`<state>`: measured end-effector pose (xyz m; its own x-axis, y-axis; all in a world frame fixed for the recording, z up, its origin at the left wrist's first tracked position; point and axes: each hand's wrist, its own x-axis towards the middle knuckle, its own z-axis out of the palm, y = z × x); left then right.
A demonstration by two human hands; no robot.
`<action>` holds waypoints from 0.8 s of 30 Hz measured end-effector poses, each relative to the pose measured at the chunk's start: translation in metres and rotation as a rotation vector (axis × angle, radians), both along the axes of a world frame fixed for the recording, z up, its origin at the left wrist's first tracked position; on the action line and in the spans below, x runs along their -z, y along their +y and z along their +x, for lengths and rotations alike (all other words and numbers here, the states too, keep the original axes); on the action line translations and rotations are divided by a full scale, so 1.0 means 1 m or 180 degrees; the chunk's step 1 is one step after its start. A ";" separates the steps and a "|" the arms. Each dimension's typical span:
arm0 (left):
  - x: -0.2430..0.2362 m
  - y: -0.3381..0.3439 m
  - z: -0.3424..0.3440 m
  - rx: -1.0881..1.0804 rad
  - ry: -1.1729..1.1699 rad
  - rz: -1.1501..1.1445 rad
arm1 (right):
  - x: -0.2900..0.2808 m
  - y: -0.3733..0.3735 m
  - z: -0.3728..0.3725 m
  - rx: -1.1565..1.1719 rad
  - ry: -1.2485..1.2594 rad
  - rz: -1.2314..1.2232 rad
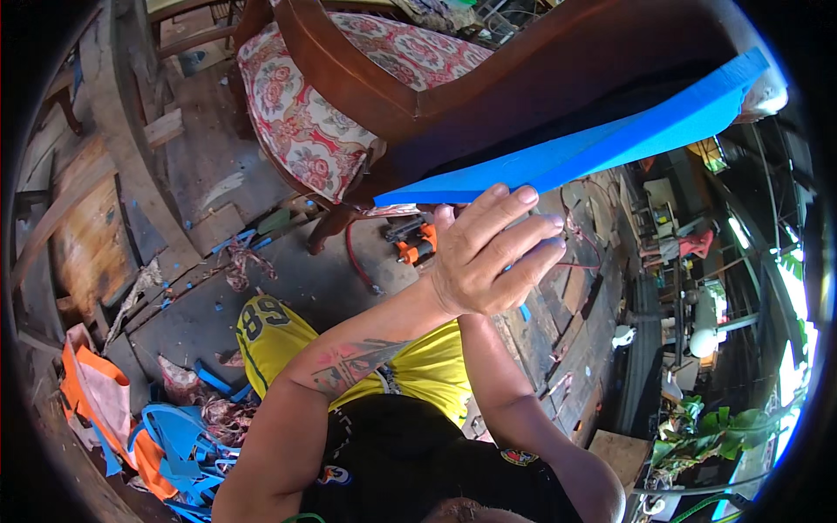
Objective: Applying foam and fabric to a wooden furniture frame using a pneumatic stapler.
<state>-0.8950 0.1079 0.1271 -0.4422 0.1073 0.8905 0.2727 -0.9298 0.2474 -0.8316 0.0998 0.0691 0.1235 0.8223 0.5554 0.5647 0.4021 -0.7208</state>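
A thick blue foam sheet point(602, 152) lies along the dark wooden frame point(540, 83) of a chair with red and white floral upholstery point(314, 131). At the foam's lower edge, my left hand point(497, 248) is raised with its fingers stretched out, fingertips touching or very near the foam. My right forearm point(499, 357) rises behind that hand. Most of my right hand is hidden there, so its fingers cannot be told apart. Below the chair, left of my hands, an orange and black tool point(418, 244) rests on the floor beside a red hose point(356, 257).
Wooden boards point(148, 200) and scraps cover the left side. Blue foam offcuts point(179, 444) and orange material point(96, 375) are piled at lower left. At the right are leafy plants point(719, 431), and farther off a person in red point(693, 246).
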 end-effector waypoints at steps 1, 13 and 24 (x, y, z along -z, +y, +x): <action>0.001 0.000 0.000 0.0047 -0.0021 0.0052 | 0.000 0.002 0.000 0.0017 -0.0011 0.0005; -0.003 0.028 -0.025 0.0388 0.0264 0.0340 | 0.004 0.022 -0.009 0.0033 -0.0010 0.0103; -0.025 0.118 -0.096 -0.0558 0.2192 -0.0479 | 0.034 -0.037 0.069 0.0212 -0.0792 0.0225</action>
<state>-0.9906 0.2262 0.1525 0.1917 0.2294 0.9543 0.5546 -0.8275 0.0875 -0.7625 0.0625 0.0353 0.0285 0.7750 0.6313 0.7478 0.4025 -0.5280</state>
